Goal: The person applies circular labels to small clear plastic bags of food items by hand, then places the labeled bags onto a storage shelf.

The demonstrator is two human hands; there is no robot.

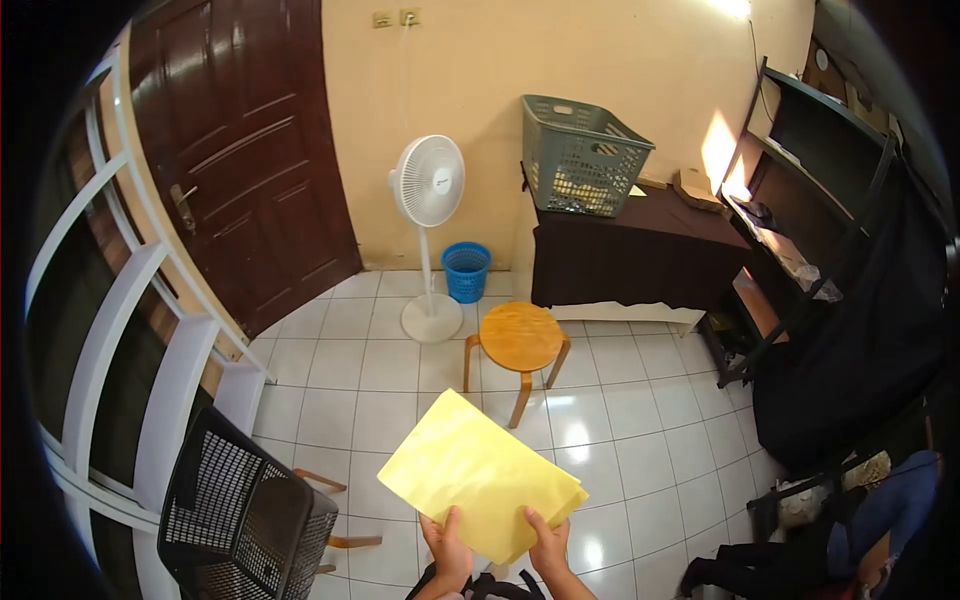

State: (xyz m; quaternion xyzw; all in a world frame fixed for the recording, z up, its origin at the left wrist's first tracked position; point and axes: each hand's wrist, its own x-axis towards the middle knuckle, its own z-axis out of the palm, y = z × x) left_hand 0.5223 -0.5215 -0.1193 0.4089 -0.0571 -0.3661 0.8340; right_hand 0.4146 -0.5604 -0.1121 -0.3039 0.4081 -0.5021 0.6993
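Note:
Yellow sheets of paper (480, 470), slightly fanned at the right corner, are held up in front of me over the tiled floor. My left hand (448, 545) grips the lower left edge, thumb on top and fingers underneath. At the lower right edge, my right hand (547, 545) pinches the sheets the same way. Both hands touch the paper, and the fingers below it are largely hidden.
A round wooden stool (521, 338) stands ahead, with a white fan (430, 185) and blue bin (466, 272) behind. A grey-green basket (580, 160) sits on a dark-covered table (640, 250). Black basket (240, 510) at left; a seated person (880, 520) at lower right.

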